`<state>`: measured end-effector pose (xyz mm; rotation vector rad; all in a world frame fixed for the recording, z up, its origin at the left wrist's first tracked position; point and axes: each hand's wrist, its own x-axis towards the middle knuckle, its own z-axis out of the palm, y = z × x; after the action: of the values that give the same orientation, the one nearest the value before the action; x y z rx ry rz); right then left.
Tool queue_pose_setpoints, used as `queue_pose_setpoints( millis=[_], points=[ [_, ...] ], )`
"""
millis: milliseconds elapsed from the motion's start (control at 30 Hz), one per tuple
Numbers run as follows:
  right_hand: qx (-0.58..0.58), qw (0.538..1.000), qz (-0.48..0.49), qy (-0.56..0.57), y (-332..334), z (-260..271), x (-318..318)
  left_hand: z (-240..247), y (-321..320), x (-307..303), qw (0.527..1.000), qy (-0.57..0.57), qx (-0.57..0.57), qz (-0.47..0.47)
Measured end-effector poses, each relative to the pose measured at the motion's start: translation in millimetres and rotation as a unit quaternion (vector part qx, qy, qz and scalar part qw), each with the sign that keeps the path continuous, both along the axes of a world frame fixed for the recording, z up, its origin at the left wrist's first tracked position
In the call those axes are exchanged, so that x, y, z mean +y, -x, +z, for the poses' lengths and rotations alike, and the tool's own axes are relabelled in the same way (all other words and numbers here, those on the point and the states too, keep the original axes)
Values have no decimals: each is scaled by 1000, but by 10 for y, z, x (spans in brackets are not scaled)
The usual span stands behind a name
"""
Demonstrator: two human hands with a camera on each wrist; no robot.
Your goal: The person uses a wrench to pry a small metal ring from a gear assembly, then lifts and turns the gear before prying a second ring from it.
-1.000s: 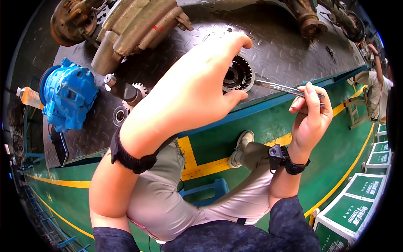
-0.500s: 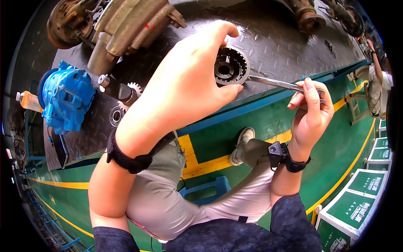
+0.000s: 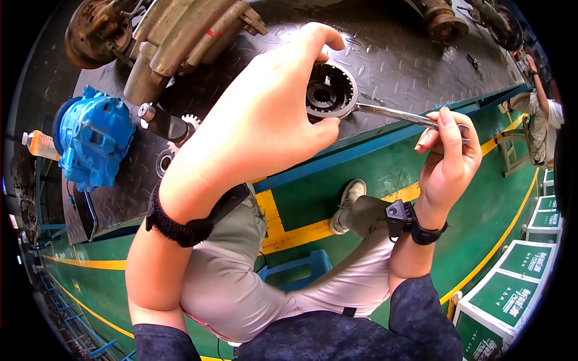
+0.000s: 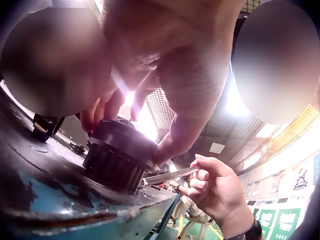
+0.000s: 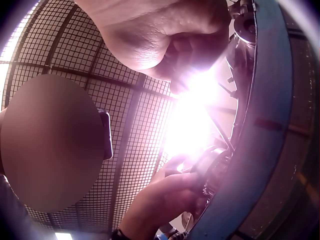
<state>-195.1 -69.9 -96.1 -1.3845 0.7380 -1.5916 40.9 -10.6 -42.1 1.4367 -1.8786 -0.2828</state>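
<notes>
A dark cylindrical gear drum (image 3: 349, 96), toothed inside its rim with a splined hub in the middle, stands upright close to the near edge of the table. My left hand (image 3: 259, 114) grips its rim, thumb on the near side and fingers round the far side, hiding its left part. In the left wrist view the drum (image 4: 120, 155) shows ribbed lower walls. My right hand (image 3: 448, 156) pinches a slim, shiny metal tool (image 3: 397, 113) between thumb and fingers. The tool's far end meets the drum's lower right side.
The metal tread-plate table (image 3: 397, 72) bears a large metal housing (image 3: 180, 36), a blue machine part (image 3: 96, 138), a shaft with a gear (image 3: 171, 126) and a bearing ring (image 3: 164, 161). A rusty flanged part (image 3: 442, 27) lies at the far right. Green-and-white boxes (image 3: 512, 295) stand on the floor.
The drum and my left hand have shifted left and slightly away from me in the head view. The tool's tip stays at the drum's side; my right hand has barely moved.
</notes>
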Motion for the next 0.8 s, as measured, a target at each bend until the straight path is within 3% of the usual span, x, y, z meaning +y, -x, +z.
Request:
queue_pose_setpoints(
  millis=[367, 567, 800],
  points=[
    [0, 1000, 8, 6, 16, -15, 0, -25, 0, -8, 1000, -5, 21, -11],
    [1, 1000, 11, 6, 25, -17, -6, -53, 64, -24, 996, 47, -58, 49],
    [-3, 1000, 6, 4, 16, -13, -1, -45, 46, -28, 1000, 2, 26, 12]
  ],
)
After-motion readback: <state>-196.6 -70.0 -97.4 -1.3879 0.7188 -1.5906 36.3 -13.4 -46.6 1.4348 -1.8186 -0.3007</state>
